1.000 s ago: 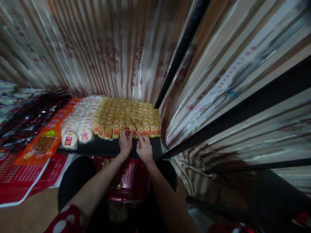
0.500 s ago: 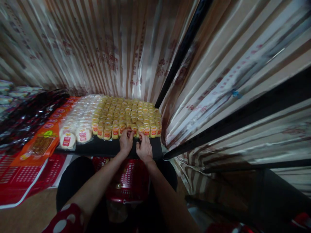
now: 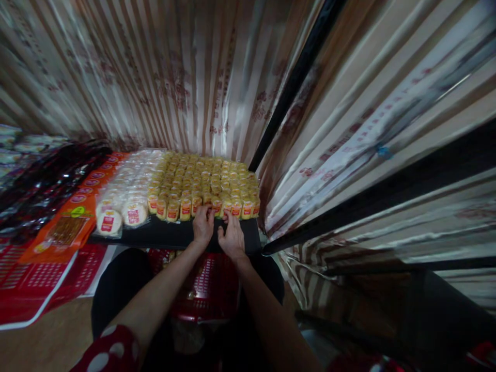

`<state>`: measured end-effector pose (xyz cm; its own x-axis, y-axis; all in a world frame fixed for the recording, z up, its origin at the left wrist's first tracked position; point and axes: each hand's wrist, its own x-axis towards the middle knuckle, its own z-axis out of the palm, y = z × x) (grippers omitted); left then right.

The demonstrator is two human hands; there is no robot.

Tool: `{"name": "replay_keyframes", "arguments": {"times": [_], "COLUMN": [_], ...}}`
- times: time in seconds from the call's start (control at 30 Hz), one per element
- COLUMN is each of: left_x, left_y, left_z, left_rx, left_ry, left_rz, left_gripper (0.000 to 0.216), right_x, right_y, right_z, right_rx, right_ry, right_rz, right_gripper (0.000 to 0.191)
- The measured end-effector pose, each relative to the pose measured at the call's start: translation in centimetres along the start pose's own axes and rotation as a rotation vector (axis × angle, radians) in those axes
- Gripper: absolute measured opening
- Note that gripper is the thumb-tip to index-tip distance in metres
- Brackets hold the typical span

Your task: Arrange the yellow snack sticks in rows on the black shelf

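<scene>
Rows of small yellow wrapped cakes with red labels fill a black shelf. My left hand rests at the front row, its fingers curled against a yellow cake near the middle. Close beside it, my right hand has its fingertips pressed on the neighbouring cakes of the same row. Whether either hand grips a cake is hidden by the fingers. Round white wrapped cakes with red labels lie left of the yellow ones.
Orange snack packs and dark shiny packs lie further left. A red plastic basket sits below the shelf at my knees. Striped shiny curtain hangs behind, and black frame bars run up on the right.
Both hands stay at the front row of yellow cakes, shifting only slightly. The view has tilted a little.
</scene>
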<state>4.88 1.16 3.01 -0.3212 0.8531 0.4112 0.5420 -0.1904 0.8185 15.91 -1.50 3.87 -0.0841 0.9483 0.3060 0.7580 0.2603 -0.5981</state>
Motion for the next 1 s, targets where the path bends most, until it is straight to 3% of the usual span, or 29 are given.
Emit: {"name": "replay_keyframes", "arguments": {"times": [0.53, 0.77, 1.0], "left_x": [-0.3, -0.6, -1.5], "left_y": [0.1, 0.5, 0.0], "left_z": [0.0, -0.2, -1.1], "left_rx": [0.117, 0.067, 0.055], "left_ry": [-0.034, -0.063, -0.032], "left_rz": [0.045, -0.022, 0.005], "left_gripper": [0.023, 0.034, 0.029], "right_x": [-0.3, -0.6, -0.8], "right_y": [0.2, 0.9, 0.9], "right_z": [0.0, 0.3, 0.4], "right_rx": [0.019, 0.002, -0.011], "right_ry": [0.029, 0.108, 0.147], "right_rz": [-0.070, -0.131, -0.186], "right_gripper": [0.055, 0.040, 0.034]}}
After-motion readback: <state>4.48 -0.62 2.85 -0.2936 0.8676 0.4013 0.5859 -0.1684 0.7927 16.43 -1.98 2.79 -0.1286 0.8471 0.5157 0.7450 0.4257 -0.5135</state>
